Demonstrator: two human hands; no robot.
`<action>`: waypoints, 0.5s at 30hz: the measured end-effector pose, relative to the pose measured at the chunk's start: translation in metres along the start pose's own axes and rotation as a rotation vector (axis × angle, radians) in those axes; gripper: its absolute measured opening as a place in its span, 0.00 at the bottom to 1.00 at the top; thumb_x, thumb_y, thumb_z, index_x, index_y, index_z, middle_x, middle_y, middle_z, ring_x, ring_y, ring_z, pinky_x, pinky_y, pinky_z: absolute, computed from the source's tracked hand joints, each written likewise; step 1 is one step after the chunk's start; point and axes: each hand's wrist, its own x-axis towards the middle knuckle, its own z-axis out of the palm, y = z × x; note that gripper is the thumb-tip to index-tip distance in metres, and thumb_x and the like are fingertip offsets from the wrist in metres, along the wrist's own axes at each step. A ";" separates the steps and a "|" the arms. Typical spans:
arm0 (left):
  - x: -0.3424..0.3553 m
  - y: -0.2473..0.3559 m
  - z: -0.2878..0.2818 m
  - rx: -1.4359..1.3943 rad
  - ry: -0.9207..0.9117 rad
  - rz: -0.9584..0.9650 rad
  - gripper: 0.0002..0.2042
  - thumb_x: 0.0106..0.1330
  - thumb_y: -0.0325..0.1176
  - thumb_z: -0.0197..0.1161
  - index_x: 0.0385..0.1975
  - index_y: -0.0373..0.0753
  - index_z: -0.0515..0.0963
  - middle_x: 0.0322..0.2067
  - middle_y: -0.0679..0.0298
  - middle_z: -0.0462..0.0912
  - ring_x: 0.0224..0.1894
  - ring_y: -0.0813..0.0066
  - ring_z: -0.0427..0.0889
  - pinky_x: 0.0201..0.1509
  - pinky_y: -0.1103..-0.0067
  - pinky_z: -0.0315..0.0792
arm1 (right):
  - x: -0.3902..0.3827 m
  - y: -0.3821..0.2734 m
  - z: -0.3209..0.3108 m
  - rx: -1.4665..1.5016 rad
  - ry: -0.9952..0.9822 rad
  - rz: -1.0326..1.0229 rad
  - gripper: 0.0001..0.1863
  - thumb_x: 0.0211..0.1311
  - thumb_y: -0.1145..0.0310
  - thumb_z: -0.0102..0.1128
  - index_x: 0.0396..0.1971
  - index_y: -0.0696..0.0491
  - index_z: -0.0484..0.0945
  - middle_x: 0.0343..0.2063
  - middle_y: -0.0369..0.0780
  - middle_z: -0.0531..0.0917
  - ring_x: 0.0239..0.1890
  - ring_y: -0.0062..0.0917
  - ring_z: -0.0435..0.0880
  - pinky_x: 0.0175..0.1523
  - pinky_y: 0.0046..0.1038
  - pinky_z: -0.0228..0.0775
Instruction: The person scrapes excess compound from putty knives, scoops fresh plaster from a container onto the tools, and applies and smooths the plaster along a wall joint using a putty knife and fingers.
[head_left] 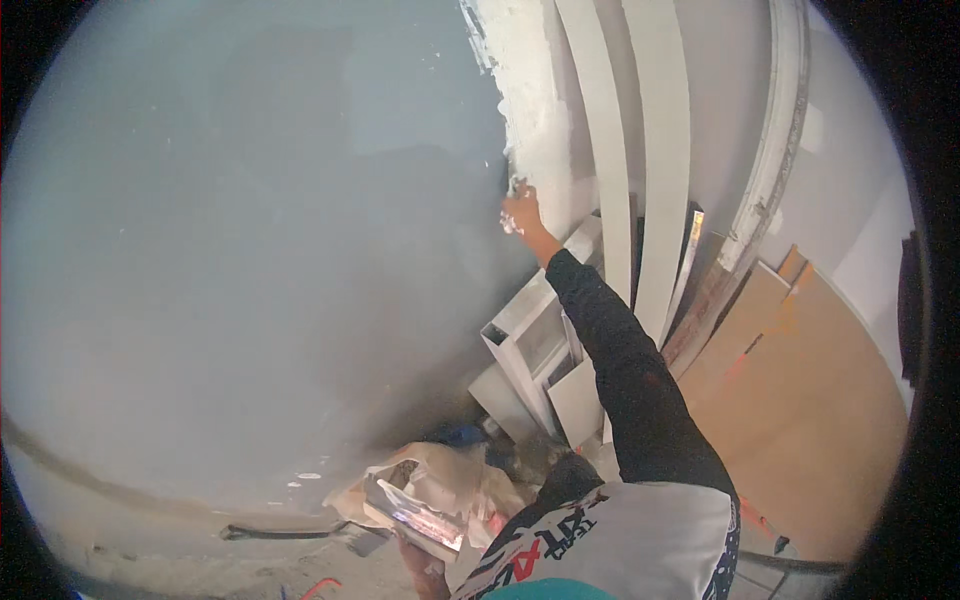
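My right hand [522, 212], smeared with white paste, reaches up to the edge of the grey wall [270, 230]. Its fingers are closed against a strip of white filler [530, 110] running up the wall's edge. Whatever they hold is too small or hidden to make out. Low in front of my body, my left hand [426, 572] grips a long, shiny metal pan [415, 520] from below. A crumpled, pale plastic bag [440, 470] is just beyond the pan. Left of the pan, a tool with a dark handle [285, 533] lies low down.
Long pale boards [660, 150] lean upright right of my right hand. Beneath them stand white metal channels [530, 330] and offcuts. A large brown panel [800, 400] leans at the right. An orange-red object [322, 588] shows at the bottom edge.
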 end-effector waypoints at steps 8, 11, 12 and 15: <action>-0.009 0.008 0.013 0.726 -0.192 0.345 0.22 0.76 0.45 0.49 0.60 0.36 0.65 0.52 0.53 0.77 0.54 0.62 0.79 0.54 0.67 0.79 | 0.000 -0.064 -0.019 -0.241 0.100 -0.231 0.29 0.56 0.77 0.53 0.61 0.54 0.66 0.20 0.40 0.74 0.13 0.26 0.72 0.14 0.31 0.65; -0.010 0.008 0.039 -0.181 -0.044 -0.018 0.22 0.73 0.38 0.55 0.61 0.35 0.64 0.53 0.52 0.76 0.54 0.65 0.78 0.54 0.70 0.79 | 0.013 -0.072 -0.015 -0.066 -0.001 -0.194 0.27 0.58 0.76 0.53 0.60 0.52 0.66 0.21 0.40 0.75 0.14 0.26 0.73 0.14 0.29 0.63; -0.003 0.001 0.027 -0.183 -0.046 -0.016 0.22 0.73 0.38 0.55 0.61 0.35 0.64 0.53 0.52 0.76 0.54 0.65 0.78 0.54 0.70 0.79 | 0.015 -0.065 -0.011 -0.162 0.088 -0.143 0.24 0.62 0.73 0.55 0.59 0.50 0.67 0.21 0.38 0.75 0.13 0.24 0.72 0.14 0.28 0.62; 0.009 -0.016 -0.005 0.326 -0.095 0.227 0.25 0.73 0.44 0.55 0.63 0.36 0.63 0.55 0.53 0.75 0.53 0.62 0.79 0.55 0.67 0.78 | -0.001 -0.052 -0.027 0.191 -0.366 0.081 0.24 0.61 0.70 0.59 0.58 0.48 0.68 0.22 0.36 0.75 0.15 0.23 0.72 0.17 0.26 0.64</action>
